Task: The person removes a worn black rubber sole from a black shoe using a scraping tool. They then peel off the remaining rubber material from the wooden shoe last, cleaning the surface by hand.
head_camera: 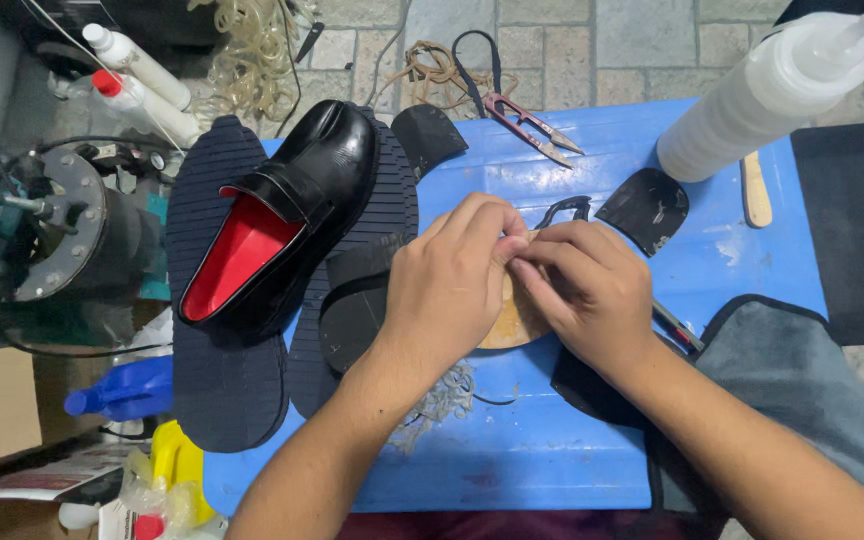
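Bare blue table (552, 440) lies open near the wrists; black shoe (282, 210) blocks the left, white bottle (762, 95) the far right.

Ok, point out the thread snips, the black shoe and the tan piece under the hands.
thread snips (532, 128): head view, on the crossed blades.
black shoe (327, 165): head view, on the glossy toe upper.
tan piece (512, 322): head view, on its lower edge showing between the hands.

Both hands, left hand (449, 285) and right hand (586, 287), cover most of the tan piece (508, 320) at mid-frame; what the fingers pinch cannot be told. The white bottle (762, 95) is cut off at the upper right edge. The grey cloth (802, 385) runs under the right forearm.
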